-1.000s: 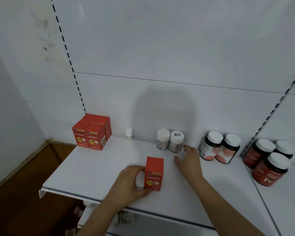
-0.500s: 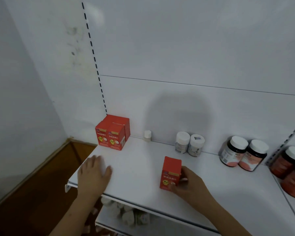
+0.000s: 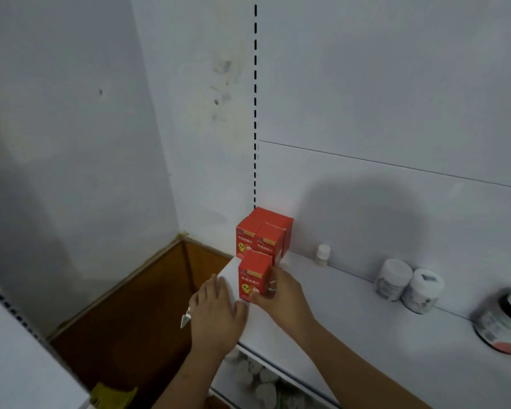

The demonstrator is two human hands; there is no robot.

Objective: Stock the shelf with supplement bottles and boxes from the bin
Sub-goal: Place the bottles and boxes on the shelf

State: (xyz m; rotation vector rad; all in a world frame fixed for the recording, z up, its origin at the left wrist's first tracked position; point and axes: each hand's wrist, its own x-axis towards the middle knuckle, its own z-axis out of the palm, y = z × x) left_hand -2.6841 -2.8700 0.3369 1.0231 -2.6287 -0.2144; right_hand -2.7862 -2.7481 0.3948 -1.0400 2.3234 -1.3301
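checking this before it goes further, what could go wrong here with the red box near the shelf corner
The right hand grips the red box close to the shelf's front-left corner; let go too far left, it might tip off the edge.

Pushed back hard, it could knock the red boxes behind it out of line.

The left hand rests flat at the shelf edge, so the box could catch its fingers.

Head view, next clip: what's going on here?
A person is stocking a white shelf. The right hand grips a red box just in front of the red boxes at the back corner. The left hand rests flat on the shelf edge. White bottles stand farther right.
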